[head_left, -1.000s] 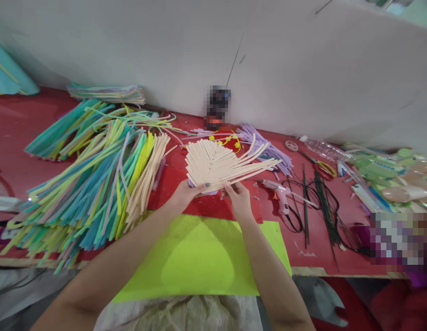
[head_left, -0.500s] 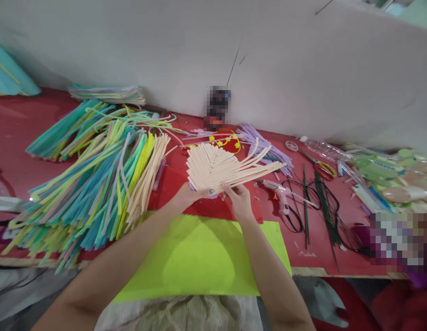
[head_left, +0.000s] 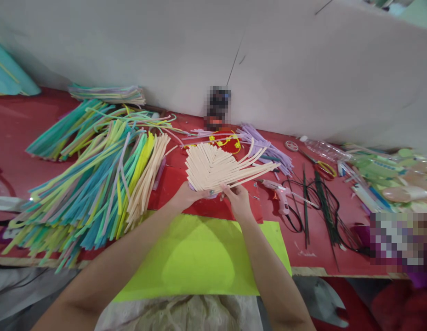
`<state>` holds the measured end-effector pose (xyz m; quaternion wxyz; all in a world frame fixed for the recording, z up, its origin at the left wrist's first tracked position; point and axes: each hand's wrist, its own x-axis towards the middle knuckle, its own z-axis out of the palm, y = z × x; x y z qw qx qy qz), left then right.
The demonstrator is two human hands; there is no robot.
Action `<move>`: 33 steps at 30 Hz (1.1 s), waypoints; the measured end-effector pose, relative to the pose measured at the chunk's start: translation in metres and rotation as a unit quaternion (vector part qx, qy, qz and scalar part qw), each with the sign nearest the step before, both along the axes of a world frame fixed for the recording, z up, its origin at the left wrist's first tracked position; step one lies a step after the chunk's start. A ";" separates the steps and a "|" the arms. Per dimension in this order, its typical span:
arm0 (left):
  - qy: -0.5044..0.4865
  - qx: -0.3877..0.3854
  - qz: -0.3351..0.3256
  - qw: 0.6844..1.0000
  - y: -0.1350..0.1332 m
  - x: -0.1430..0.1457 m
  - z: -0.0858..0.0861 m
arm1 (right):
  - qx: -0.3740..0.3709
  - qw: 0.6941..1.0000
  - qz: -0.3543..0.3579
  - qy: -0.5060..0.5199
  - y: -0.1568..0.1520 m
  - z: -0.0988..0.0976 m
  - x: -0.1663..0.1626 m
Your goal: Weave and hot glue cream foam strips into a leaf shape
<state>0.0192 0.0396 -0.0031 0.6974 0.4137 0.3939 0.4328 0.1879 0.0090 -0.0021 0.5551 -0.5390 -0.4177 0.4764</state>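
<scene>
A woven piece of cream strips (head_left: 216, 168) lies over a red sheet (head_left: 172, 184), its loose ends fanning to the right. My left hand (head_left: 189, 195) grips its near left corner, thumb on top. My right hand (head_left: 238, 200) pinches the near edge beside it, fingers closed on the cream strips. A lime green sheet (head_left: 202, 257) lies under my forearms.
A big heap of coloured strips (head_left: 92, 184) fills the left of the red table. Purple strips (head_left: 264, 147), a glue gun (head_left: 280, 193), scissors (head_left: 320, 165), dark wires (head_left: 320, 202) and a plastic bottle (head_left: 323, 149) lie to the right. A white wall (head_left: 213, 55) stands behind.
The woven piece shifted slightly, its loose ends swinging a little up and back down. My hands stayed on its near edge, the right one nudging left.
</scene>
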 end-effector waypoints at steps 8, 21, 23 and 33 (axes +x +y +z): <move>-0.006 -0.007 -0.015 1.000 0.000 -0.001 0.001 | -0.003 1.000 -0.008 0.008 0.000 -0.001 -0.001; 0.102 0.009 -0.027 0.994 0.003 -0.004 -0.002 | -0.009 0.995 -0.072 0.062 0.001 -0.004 0.002; 0.076 -0.003 -0.012 0.997 0.004 -0.004 -0.003 | -0.012 0.995 -0.073 0.063 0.002 -0.005 0.002; -0.059 -0.071 0.067 0.993 0.011 -0.012 0.003 | -0.045 0.997 -0.008 0.069 0.004 -0.005 0.014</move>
